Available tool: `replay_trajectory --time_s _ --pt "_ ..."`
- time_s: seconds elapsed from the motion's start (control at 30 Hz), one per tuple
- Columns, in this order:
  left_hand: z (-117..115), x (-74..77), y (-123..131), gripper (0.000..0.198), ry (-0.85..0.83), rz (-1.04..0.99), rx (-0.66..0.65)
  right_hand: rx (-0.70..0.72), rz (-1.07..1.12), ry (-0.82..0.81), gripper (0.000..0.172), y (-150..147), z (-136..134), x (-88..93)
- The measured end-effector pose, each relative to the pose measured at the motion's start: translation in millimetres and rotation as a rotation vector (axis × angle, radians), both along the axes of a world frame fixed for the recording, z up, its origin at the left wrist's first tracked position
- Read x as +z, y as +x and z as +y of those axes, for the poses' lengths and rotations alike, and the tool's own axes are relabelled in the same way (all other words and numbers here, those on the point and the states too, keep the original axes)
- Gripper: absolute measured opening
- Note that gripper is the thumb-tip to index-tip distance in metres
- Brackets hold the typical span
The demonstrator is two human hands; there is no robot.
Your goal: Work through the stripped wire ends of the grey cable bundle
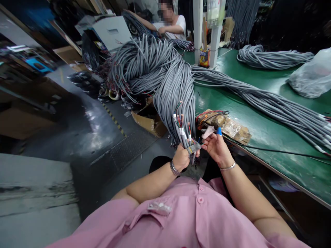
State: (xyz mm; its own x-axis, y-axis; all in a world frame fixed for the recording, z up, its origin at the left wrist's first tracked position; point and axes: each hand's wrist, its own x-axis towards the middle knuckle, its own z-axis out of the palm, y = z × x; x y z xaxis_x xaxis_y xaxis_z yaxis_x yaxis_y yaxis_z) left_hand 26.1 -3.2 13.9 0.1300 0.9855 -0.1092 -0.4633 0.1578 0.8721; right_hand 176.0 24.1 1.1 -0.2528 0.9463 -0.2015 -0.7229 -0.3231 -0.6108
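Observation:
My left hand [181, 159] is closed around the ends of several grey cables [184, 139], just in front of my body. Thin coloured wires and white bands show at the cable tips, and one cable end lies across the fist toward the right. My right hand [216, 148] is beside it, its fingertips pinched at the thin wires of that end. A blue cover [219, 131] sits on one of its fingers, and a pale pinkish cover [208, 132] appears on another. From the large heap of grey cables [178, 86], lengths hang over the table edge toward my hands.
A taped cardboard piece [236, 131] with red and black wires lies on the green table [271, 137]. Long cables [248, 91] stretch rightward, near a plastic bag [311, 74]. An open carton [148, 120] stands on the floor. Another person [176, 26] sits across the table.

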Motion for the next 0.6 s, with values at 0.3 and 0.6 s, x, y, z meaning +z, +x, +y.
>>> replay_trajectory --time_s 0.3,0.6 --pt "-4.5 9.1 1.5 0.025 -0.052 -0.021 0.11 -0.135 -0.084 0.023 0.029 -4.4 3.2 1.6" --pt "0.3 6.6 9.9 0.024 -0.065 -0.023 0.124 -0.174 -0.031 0.08 0.038 -10.5 8.4 -12.5"
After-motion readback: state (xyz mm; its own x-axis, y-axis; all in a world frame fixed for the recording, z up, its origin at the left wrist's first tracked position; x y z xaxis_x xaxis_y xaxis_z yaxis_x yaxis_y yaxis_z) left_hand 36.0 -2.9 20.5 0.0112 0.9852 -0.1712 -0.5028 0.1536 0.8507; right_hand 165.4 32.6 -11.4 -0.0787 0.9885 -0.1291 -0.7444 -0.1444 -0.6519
